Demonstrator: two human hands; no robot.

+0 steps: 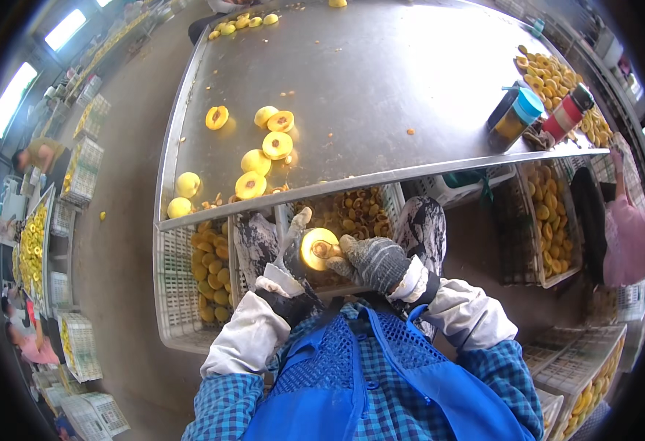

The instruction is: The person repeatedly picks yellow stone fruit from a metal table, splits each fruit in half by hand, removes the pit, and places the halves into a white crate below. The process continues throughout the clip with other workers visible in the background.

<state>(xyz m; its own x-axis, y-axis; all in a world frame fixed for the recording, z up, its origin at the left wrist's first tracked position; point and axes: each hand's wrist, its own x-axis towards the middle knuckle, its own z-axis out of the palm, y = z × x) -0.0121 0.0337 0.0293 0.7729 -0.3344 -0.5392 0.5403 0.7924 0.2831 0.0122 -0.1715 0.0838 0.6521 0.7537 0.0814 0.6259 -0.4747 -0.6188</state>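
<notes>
Low in front of me, under the table's front edge, my gloved left hand (295, 245) holds a yellow peach half (312, 240) with its cut face up. My gloved right hand (376, 263) grips a small tool (334, 251), mostly hidden by the fingers, whose end meets the middle of the cut face. Beyond the hands, cut peach halves (250, 185) lie on the metal table (350, 116), beside rounded yellow peaches (188, 184) that show no cut side. A crate of brown peach pits and scraps (361, 212) sits below, between my knees.
A plastic crate (182, 286) of peach halves stands at my left, another (562, 270) at the right. A blue-lidded bottle (515, 118) and a red flask (567, 113) stand near a peach pile (548, 77). A person in pink (628, 240) sits at the right.
</notes>
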